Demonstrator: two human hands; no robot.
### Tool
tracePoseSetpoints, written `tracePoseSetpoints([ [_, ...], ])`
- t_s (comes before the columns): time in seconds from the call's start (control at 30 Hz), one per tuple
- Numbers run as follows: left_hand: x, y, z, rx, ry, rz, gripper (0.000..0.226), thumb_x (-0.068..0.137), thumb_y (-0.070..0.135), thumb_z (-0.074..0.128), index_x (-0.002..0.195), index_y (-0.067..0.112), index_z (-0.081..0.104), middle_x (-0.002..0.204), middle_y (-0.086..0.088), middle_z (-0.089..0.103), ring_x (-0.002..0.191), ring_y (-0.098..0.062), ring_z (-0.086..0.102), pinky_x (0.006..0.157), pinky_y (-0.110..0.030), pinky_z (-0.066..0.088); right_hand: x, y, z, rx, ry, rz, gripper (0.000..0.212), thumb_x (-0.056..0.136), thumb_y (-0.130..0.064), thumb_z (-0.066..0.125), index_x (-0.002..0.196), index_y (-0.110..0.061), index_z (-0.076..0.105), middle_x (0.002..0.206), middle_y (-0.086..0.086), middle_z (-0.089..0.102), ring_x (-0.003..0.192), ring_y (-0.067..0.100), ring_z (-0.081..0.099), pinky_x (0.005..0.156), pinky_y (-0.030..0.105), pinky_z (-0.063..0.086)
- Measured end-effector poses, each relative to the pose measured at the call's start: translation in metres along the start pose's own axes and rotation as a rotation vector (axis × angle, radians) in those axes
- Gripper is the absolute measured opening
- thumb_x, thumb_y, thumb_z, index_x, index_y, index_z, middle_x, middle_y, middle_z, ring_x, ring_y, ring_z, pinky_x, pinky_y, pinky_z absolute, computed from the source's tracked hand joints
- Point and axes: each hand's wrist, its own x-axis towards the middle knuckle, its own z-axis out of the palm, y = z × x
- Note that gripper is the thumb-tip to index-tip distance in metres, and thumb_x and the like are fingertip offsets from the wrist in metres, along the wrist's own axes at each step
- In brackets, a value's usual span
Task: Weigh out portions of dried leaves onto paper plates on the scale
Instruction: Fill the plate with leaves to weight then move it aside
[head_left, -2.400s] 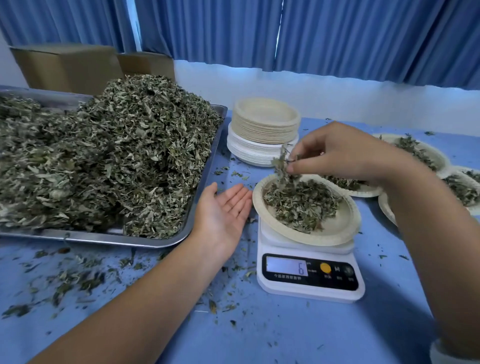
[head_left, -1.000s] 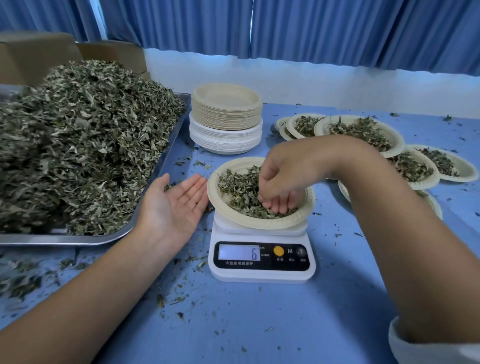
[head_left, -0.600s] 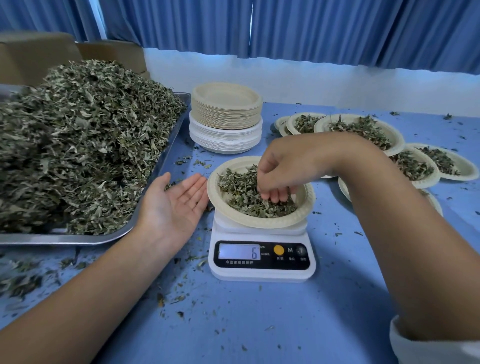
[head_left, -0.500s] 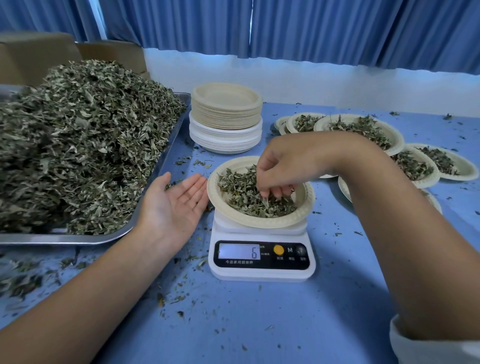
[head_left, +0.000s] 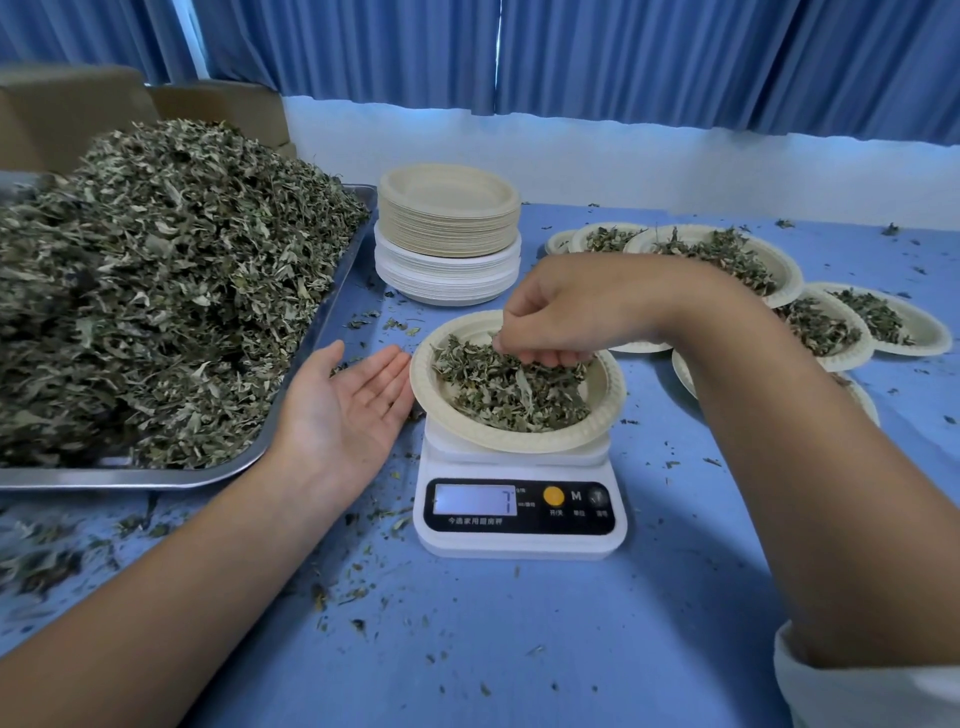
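A beige paper plate (head_left: 609, 410) with a heap of dried leaves (head_left: 511, 402) sits on the white kitchen scale (head_left: 519, 540), whose display (head_left: 475, 500) reads 7. My right hand (head_left: 563, 319) hovers over the plate's far side, its fingers curled down, the tips pinching leaves at the top of the heap. To the left of the plate my left hand (head_left: 348, 410) rests palm up on the blue table, fingers straight, nothing in it.
A steel tray (head_left: 335, 306) piled high with dried leaves (head_left: 156, 291) fills the left. Behind the scale stands a stack of paper plates (head_left: 449, 228). Several filled plates (head_left: 727, 254) lie at the right. Leaf crumbs litter the table; cardboard boxes (head_left: 67, 109) stand far left.
My right hand dipped into the plate's leaves, then lifted slightly with fingers still in them. The scale reading went from 6 to 7. My left hand stayed put.
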Motion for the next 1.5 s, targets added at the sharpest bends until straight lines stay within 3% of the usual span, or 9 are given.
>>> tracePoseSetpoints([
  [0.17,0.0,0.0,0.0,0.001,0.0,0.004,0.044,0.099,0.036,0.041,0.106,-0.004,0.06,0.111,-0.014,0.067,0.106,-0.022,0.063,0.096,-0.034,0.048,0.004,0.001,0.001,0.037,0.025,-0.02,0.028,0.091,-0.029,0.057,0.067,-0.018,0.066,0.06,-0.008,0.063,0.056,0.006,0.058,0.06,0.021,0.052],
  [0.37,-0.002,-0.003,0.004,0.152,-0.012,0.076,0.018,0.092,0.017,0.055,0.103,0.006,0.065,0.091,-0.004,0.072,0.086,-0.011,0.07,0.077,-0.025,0.056,0.007,0.011,-0.002,0.035,0.068,-0.004,0.026,0.092,-0.031,0.059,0.072,-0.019,0.07,0.062,-0.006,0.064,0.055,0.006,0.056,0.054,0.018,0.047],
  [0.5,-0.004,-0.006,0.006,0.238,-0.069,0.138,0.015,0.091,0.01,0.058,0.103,0.006,0.064,0.084,-0.001,0.075,0.081,-0.009,0.071,0.075,-0.022,0.057,0.007,0.022,-0.008,-0.032,0.139,0.061,0.02,0.09,-0.031,0.063,0.082,-0.013,0.07,0.058,-0.008,0.064,0.052,0.004,0.055,0.04,0.011,0.038],
  [0.73,-0.003,-0.01,0.001,0.345,-0.072,0.202,0.021,0.088,0.002,0.06,0.109,0.004,0.064,0.091,-0.006,0.075,0.08,-0.011,0.07,0.079,-0.024,0.057,0.007,0.04,-0.01,-0.168,0.038,0.274,0.01,0.089,-0.012,0.057,0.084,-0.014,0.065,0.091,0.01,0.069,0.067,0.021,0.065,0.065,0.03,0.052],
  [0.87,-0.003,-0.008,0.0,0.294,-0.084,0.146,0.022,0.087,0.003,0.062,0.108,0.005,0.064,0.088,-0.006,0.074,0.076,-0.01,0.07,0.078,-0.026,0.057,0.01,0.045,-0.006,-0.041,-0.018,0.314,0.018,0.09,-0.002,0.049,0.083,-0.016,0.058,0.096,0.011,0.064,0.089,0.032,0.071,0.078,0.042,0.06],
  [0.97,-0.003,-0.008,0.0,0.273,-0.084,0.118,0.025,0.086,0.003,0.062,0.111,0.004,0.062,0.091,-0.007,0.074,0.076,-0.01,0.07,0.071,-0.024,0.058,0.01,0.048,-0.007,-0.015,-0.03,0.29,0.019,0.089,-0.001,0.046,0.083,-0.015,0.057,0.09,0.013,0.067,0.084,0.031,0.072,0.079,0.043,0.06],
  [1.1,-0.004,-0.007,0.004,0.246,-0.075,0.128,0.03,0.086,0.006,0.063,0.116,0.001,0.06,0.095,-0.008,0.074,0.08,-0.011,0.07,0.073,-0.024,0.058,0.006,0.054,-0.017,0.056,0.036,0.257,0.016,0.089,-0.002,0.048,0.091,-0.012,0.06,0.07,0.006,0.066,0.059,0.02,0.065,0.06,0.031,0.058],
  [1.2,-0.005,-0.001,0.015,0.261,-0.086,0.212,0.023,0.085,0.006,0.063,0.107,0.002,0.063,0.094,-0.009,0.074,0.081,-0.011,0.071,0.066,-0.021,0.056,0.0,0.057,-0.025,0.126,0.106,0.237,0.016,0.091,-0.003,0.049,0.09,-0.014,0.059,0.062,0.001,0.062,0.04,0.008,0.058,0.037,0.016,0.042],
  [1.5,0.016,-0.01,0.075,0.185,-0.108,0.135,0.009,0.087,0.002,0.062,0.095,0.003,0.066,0.09,-0.008,0.074,0.078,-0.012,0.071,0.065,-0.022,0.057,-0.012,0.095,-0.044,0.349,0.419,0.291,0.017,0.088,-0.003,0.053,0.089,-0.017,0.063,0.073,0.006,0.056,0.049,0.013,0.051,0.044,0.018,0.047],
])
